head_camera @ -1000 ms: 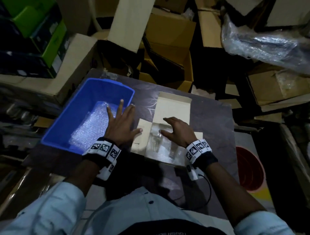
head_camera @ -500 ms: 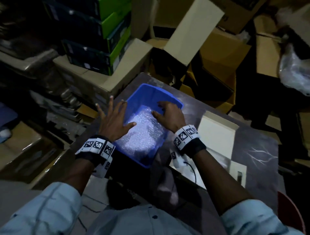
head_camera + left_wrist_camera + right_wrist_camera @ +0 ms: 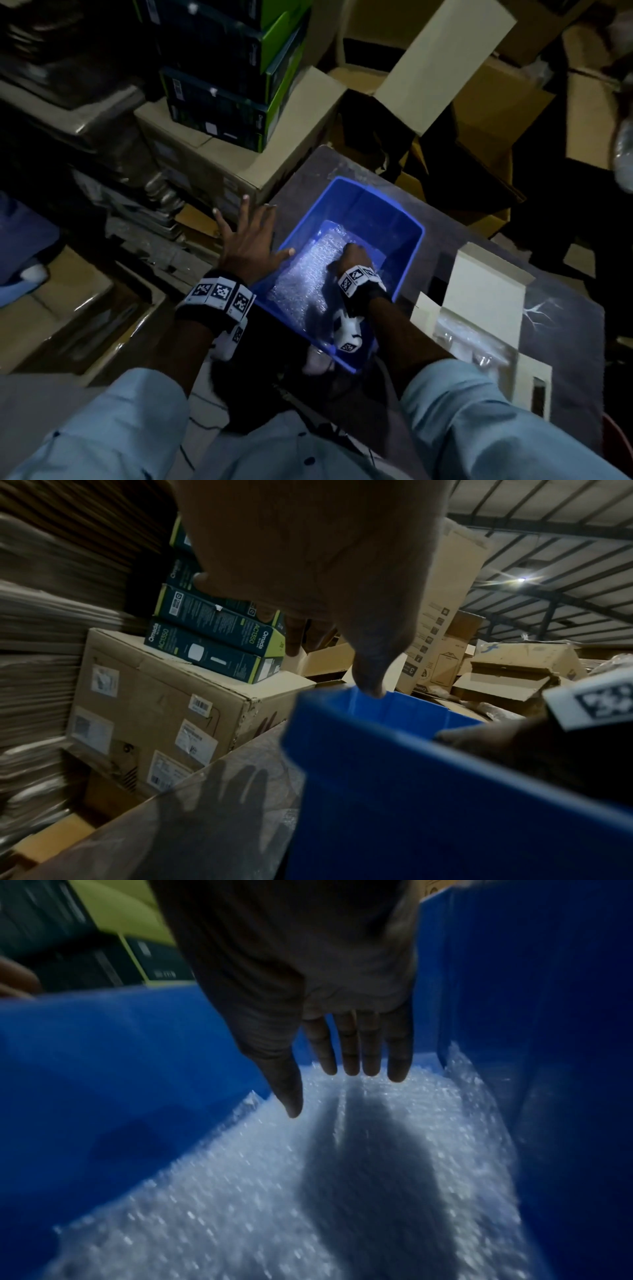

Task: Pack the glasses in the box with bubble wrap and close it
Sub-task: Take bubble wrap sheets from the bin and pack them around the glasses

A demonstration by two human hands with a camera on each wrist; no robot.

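Fingers (image 3: 356, 1047) of your right hand (image 3: 352, 258) extended, side by side, just above the bubble wrap (image 3: 308, 274) in the blue bin (image 3: 407, 253). Left hand (image 3: 248, 240) splayed flat, thumb at the bin's rim. Glasses (image 3: 462, 337) sit in the open white box (image 3: 479, 301) on the counter (image 3: 565, 342), right of the bin. Stacked cartons (image 3: 212, 639) read "Omada AC1350".
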